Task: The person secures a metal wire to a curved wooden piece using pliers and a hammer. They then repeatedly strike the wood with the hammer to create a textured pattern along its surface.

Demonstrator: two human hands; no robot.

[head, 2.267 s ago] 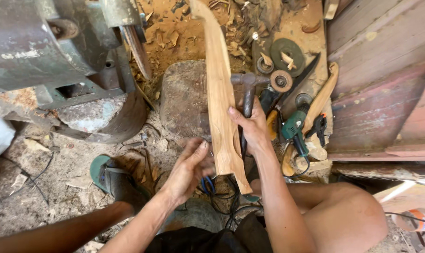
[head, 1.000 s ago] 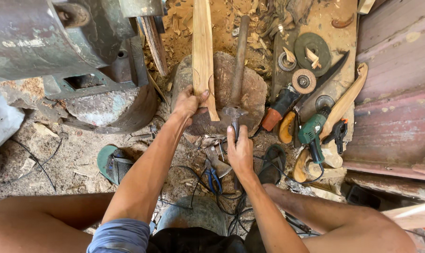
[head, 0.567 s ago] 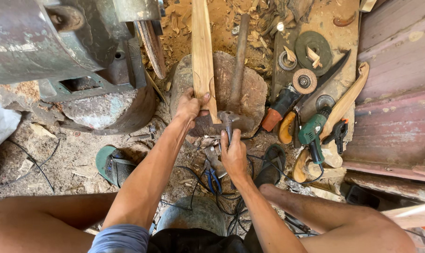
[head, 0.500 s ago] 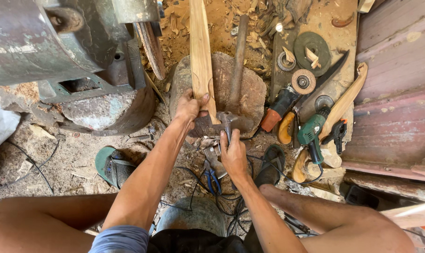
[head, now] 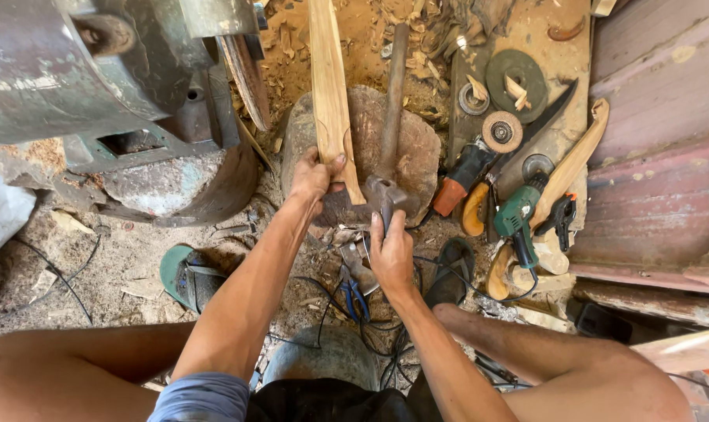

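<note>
In the head view, the left hand is clamped on the lower end of a long wooden blank, which stands with its end on a round wooden block set in the dirt floor. The blank leans away from the person, over the left part of the block. The right hand is closed on the head of a hatchet, at the near edge of the block; its dark handle lies across the block top and points away from the person. The step in hand seems to be the taking up of the hatchet while the blank is held steady for trimming. The next move would call for the grip to go from the head to the handle, and the left fingers must stay clear of the edge. To the right of the block lie angle grinders, grinding discs and a second shaped wooden piece

Against the earliest picture, the blank was then held by both hands close to the body; now it rests on the block. A second ago the right hand was open, near the hatchet; now it is shut on it
</note>
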